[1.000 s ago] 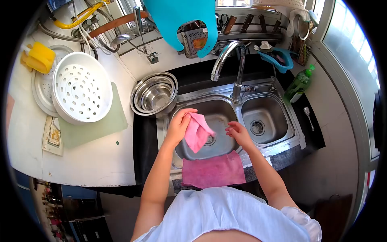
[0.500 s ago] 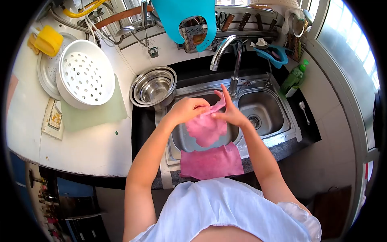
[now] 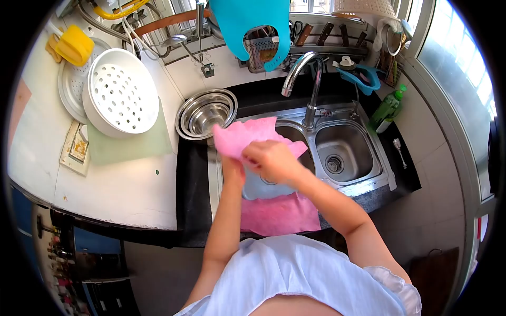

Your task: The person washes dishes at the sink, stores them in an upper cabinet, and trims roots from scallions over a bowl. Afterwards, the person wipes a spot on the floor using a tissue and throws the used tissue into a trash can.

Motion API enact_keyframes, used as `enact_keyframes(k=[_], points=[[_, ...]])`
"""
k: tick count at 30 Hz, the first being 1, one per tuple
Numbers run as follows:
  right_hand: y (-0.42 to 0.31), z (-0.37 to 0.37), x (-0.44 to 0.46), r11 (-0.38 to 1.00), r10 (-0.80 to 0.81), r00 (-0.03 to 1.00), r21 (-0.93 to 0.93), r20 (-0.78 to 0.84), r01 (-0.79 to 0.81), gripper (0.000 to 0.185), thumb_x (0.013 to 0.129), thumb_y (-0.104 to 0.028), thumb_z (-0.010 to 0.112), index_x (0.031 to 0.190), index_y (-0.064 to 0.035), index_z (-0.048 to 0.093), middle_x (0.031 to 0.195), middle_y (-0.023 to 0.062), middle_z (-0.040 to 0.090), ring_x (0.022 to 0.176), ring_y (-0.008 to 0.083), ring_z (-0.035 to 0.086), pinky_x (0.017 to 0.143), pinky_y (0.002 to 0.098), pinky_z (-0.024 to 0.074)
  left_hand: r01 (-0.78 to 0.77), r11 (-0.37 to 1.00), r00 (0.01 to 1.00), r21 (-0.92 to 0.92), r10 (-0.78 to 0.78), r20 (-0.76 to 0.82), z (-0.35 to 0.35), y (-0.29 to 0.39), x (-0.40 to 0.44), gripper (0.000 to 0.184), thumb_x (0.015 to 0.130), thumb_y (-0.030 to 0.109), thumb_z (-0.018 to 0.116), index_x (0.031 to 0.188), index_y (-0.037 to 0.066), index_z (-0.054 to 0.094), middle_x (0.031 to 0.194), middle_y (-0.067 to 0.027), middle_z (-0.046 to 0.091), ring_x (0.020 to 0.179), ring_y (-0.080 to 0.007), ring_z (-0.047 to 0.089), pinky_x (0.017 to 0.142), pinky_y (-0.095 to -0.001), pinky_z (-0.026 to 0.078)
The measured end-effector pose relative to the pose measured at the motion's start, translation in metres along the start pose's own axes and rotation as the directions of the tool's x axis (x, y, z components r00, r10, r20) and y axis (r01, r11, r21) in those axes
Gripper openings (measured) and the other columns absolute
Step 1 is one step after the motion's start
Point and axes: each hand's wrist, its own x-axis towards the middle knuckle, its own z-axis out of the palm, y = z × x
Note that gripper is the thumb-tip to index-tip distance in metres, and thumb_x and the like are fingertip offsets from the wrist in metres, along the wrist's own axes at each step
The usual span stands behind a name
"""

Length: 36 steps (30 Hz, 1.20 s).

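Note:
A pink cloth [image 3: 245, 131] is held up, partly spread, above the left sink basin. My right hand [image 3: 271, 160] lies over its lower edge with the fingers curled in against it. Just left of that, my left hand [image 3: 232, 167] reaches up under the cloth and holds it from behind; the cloth hides most of its fingers. A second pink cloth [image 3: 279, 215] lies flat over the sink's front edge, close to my body. The left basin [image 3: 300, 138] is partly covered by my hands and the held cloth.
Nested steel bowls [image 3: 205, 113] stand left of the sink. A faucet [image 3: 311, 87] arches behind the basins. The right basin [image 3: 348, 150] has a drain. Green bottle [image 3: 387, 110] and small brush [image 3: 399, 152] sit at right. A white colander [image 3: 124, 92] rests on the left counter.
The held cloth has moved up and left and is spread wider. My left hand has gone beneath it, and my right hand has shifted left, its fingers now curled.

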Motion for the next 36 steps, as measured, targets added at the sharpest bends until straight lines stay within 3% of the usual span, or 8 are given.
enact_keyframes(k=[5, 7, 9, 11, 18, 23, 25, 36], points=[[-0.036, 0.020, -0.018, 0.950, -0.112, 0.950, 0.313, 0.290, 0.016, 0.030, 0.081, -0.023, 0.058, 0.107, -0.0084, 0.053, 0.089, 0.0085, 0.058, 0.079, 0.0232, 0.059, 0.068, 0.0335, 0.0466, 0.477, 0.794, 0.879, -0.377, -0.435, 0.196, -0.001, -0.020, -0.038, 0.042, 0.083, 0.017, 0.056, 0.120, 0.007, 0.039, 0.114, -0.0045, 0.048, 0.098, -0.0163, 0.050, 0.085, -0.0272, 0.040], [-0.026, 0.029, -0.020, 0.170, 0.135, 0.877, 0.861, 0.461, -0.479, 0.043, 0.087, -0.028, 0.051, 0.126, -0.0138, 0.039, 0.109, 0.0097, 0.054, 0.093, 0.0229, 0.057, 0.076, 0.0346, 0.0472, 0.491, 0.799, 0.870, -0.347, -0.434, 0.233, 0.001, -0.019, -0.040, 0.039, 0.084, 0.018, 0.053, 0.119, 0.007, 0.040, 0.115, -0.0050, 0.048, 0.099, -0.0168, 0.050, 0.085, -0.0279, 0.040], [0.000, 0.046, -0.011, -0.631, 0.239, 0.854, 0.742, 0.463, -0.226, 0.056, 0.089, -0.036, 0.046, 0.135, -0.0190, 0.018, 0.128, 0.0137, 0.039, 0.108, 0.0276, 0.049, 0.090, 0.0394, 0.0435, 0.482, 0.832, 0.870, -0.274, -0.418, 0.259, 0.003, -0.017, -0.040, 0.037, 0.085, 0.020, 0.051, 0.118, 0.007, 0.040, 0.115, -0.0056, 0.048, 0.099, -0.0172, 0.050, 0.085, -0.0286, 0.041], [0.008, 0.050, -0.010, -0.765, 0.281, 0.887, 0.644, 0.365, -0.023, 0.060, 0.088, -0.039, 0.047, 0.136, -0.0201, 0.016, 0.133, 0.0147, 0.032, 0.117, 0.0328, 0.040, 0.097, 0.0435, 0.0359, 0.432, 0.889, 0.880, -0.150, -0.380, 0.283, 0.004, -0.015, -0.040, 0.035, 0.087, 0.021, 0.049, 0.118, 0.007, 0.041, 0.116, -0.0062, 0.048, 0.100, -0.0177, 0.050, 0.084, -0.0293, 0.041], [0.028, 0.038, 0.026, -0.470, 0.711, 0.697, 0.798, 0.089, 0.378, 0.055, 0.086, -0.035, 0.048, 0.133, -0.0198, 0.022, 0.131, 0.0152, 0.034, 0.117, 0.0315, 0.038, 0.098, 0.0446, 0.0326, -0.236, 0.825, 0.802, 0.514, -0.133, 0.583, 0.013, -0.029, -0.089, 0.032, 0.091, 0.027, 0.041, 0.115, 0.007, 0.042, 0.117, -0.0082, 0.048, 0.102, -0.0192, 0.050, 0.082, -0.0318, 0.042], [0.003, 0.045, 0.022, 0.396, 0.521, 0.839, 0.915, -0.157, -0.075, 0.046, 0.087, -0.013, 0.050, 0.129, -0.0052, 0.034, 0.112, 0.0100, 0.054, 0.096, 0.0161, 0.054, 0.085, 0.0299, 0.0420, 0.583, 0.804, 0.666, 0.114, -0.554, 0.499, 0.021, -0.025, -0.104, 0.029, 0.092, 0.021, 0.039, 0.117, 0.007, 0.041, 0.118, -0.0092, 0.045, 0.104, -0.0165, 0.047, 0.091, -0.0301, 0.038], [-0.026, 0.035, 0.011, 0.912, 0.089, 0.925, 0.403, -0.370, 0.074, 0.043, 0.077, 0.000, 0.053, 0.119, -0.0049, 0.046, 0.104, 0.0106, 0.057, 0.096, 0.0240, 0.054, 0.087, 0.0350, 0.0408, 0.699, 0.715, 0.621, -0.017, -0.596, 0.509, 0.018, -0.020, -0.087, 0.030, 0.092, 0.023, 0.039, 0.118, 0.007, 0.041, 0.118, -0.0088, 0.045, 0.104, -0.0161, 0.047, 0.090, -0.0301, 0.038], [0.037, 0.021, 0.023, 0.941, -0.207, 0.849, -0.336, -0.487, 0.038, 0.045, 0.065, -0.001, 0.057, 0.108, -0.0128, 0.054, 0.103, 0.0050, 0.054, 0.097, 0.0205, 0.052, 0.089, 0.0385, 0.0370, 0.612, 0.712, 0.789, -0.343, -0.525, 0.319, 0.039, -0.048, -0.072, 0.036, 0.092, 0.032, 0.036, 0.119, 0.009, 0.041, 0.115, -0.0069, 0.044, 0.102, -0.0144, 0.046, 0.089, -0.0300, 0.039]])
